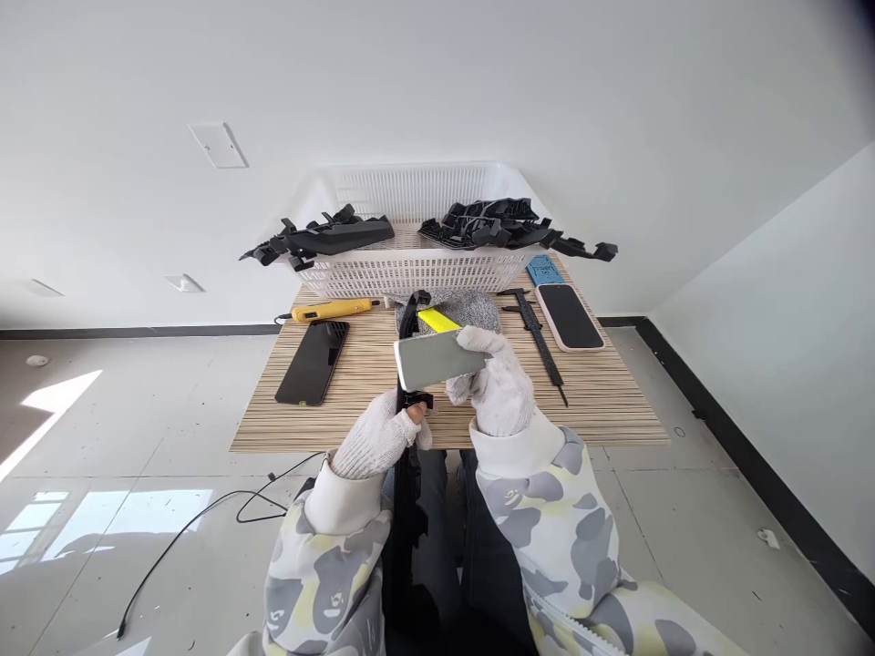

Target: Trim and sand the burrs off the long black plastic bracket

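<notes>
My left hand, in a white glove with a bare thumb tip, is closed around a long black plastic part. That part runs from the table's middle down over my lap. My right hand, also gloved, pinches a flat grey rectangular pad with a white edge. The pad is held in front of the black part's upper stretch; I cannot tell whether they touch. Behind them a grey cloth lies on the table, with a bright yellow strip on it, partly hidden by the pad.
A white plastic basket at the back bears several black plastic parts. On the left are a yellow corded tool and a black phone. Right are a caliper, a pink-edged phone and a blue item.
</notes>
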The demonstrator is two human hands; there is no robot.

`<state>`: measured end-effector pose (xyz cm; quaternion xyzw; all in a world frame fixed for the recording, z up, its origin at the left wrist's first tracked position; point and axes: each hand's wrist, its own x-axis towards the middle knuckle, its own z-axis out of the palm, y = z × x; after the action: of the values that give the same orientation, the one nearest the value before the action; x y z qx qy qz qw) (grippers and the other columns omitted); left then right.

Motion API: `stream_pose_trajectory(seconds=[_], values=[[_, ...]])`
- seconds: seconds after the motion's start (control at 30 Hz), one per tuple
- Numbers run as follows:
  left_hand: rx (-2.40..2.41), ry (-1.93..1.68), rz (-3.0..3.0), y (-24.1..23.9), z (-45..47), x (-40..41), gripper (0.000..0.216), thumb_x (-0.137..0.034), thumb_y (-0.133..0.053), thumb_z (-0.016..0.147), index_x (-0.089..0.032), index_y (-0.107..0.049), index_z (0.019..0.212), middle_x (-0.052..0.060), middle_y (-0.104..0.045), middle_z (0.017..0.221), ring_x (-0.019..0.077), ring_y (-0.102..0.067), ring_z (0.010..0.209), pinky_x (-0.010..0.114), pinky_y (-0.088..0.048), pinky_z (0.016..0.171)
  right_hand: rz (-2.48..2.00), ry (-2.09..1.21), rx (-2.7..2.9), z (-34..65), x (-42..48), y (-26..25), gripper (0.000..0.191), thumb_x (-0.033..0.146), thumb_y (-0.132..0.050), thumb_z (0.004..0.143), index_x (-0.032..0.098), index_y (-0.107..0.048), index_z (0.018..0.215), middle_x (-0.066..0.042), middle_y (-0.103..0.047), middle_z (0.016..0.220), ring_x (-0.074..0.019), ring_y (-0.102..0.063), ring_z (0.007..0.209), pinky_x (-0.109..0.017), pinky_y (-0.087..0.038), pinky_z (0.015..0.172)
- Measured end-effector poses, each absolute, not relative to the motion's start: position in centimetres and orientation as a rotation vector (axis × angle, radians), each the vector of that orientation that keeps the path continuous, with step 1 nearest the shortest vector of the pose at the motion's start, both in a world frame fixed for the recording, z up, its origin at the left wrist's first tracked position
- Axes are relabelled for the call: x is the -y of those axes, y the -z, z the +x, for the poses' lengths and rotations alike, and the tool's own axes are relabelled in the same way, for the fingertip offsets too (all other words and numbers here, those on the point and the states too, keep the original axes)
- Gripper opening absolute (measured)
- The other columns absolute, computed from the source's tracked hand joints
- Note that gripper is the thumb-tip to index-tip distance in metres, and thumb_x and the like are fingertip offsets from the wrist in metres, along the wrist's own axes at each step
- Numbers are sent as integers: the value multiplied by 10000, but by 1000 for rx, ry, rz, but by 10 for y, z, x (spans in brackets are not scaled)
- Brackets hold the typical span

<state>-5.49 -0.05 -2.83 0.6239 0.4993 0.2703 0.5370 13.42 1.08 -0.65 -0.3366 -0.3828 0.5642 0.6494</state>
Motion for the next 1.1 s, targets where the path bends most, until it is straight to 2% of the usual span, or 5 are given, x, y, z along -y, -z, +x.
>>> stream_pose_trajectory(seconds=[0.17,0.3,0.53,0.93,1.1], values=[[-1098,-752,1533,32,-54,0,439,-621,-536,959,-197,-629,893,11,-688,603,175,-613,576,277,-456,591,-905,-1214,932,118,-10,5,192,312,-835,784,246,-751,943,4,-791,939,-71,-541,483,-220,-460,429],[-1152,-672,1490,30,-53,1,463,-646,-533,957,-205,-607,837,23,-695,593,160,-568,528,265,-407,522,-976,-989,900,118,-13,9,159,279,-781,851,240,-734,997,-18,-792,1063,-83,-611,567,-236,-550,508],[-1171,-703,1471,24,-49,2,444,-649,-544,929,-211,-606,894,17,-694,612,173,-595,544,272,-418,528,-903,-989,996,117,-23,22,168,283,-843,773,234,-756,908,-12,-793,932,-125,-673,626,-280,-615,591],[-1264,-575,1500,17,-48,2,482,-664,-501,905,-206,-628,828,36,-697,608,182,-582,561,281,-421,541,-903,-986,824,117,-24,25,219,366,-820,825,260,-762,1007,5,-768,895,-116,-602,565,-300,-560,547],[-1220,-649,1529,21,-51,1,486,-655,-507,931,-195,-655,883,30,-690,607,182,-587,564,279,-417,540,-959,-982,886,123,-28,31,220,363,-872,775,248,-785,941,-28,-787,1000,-160,-690,796,-341,-606,763]])
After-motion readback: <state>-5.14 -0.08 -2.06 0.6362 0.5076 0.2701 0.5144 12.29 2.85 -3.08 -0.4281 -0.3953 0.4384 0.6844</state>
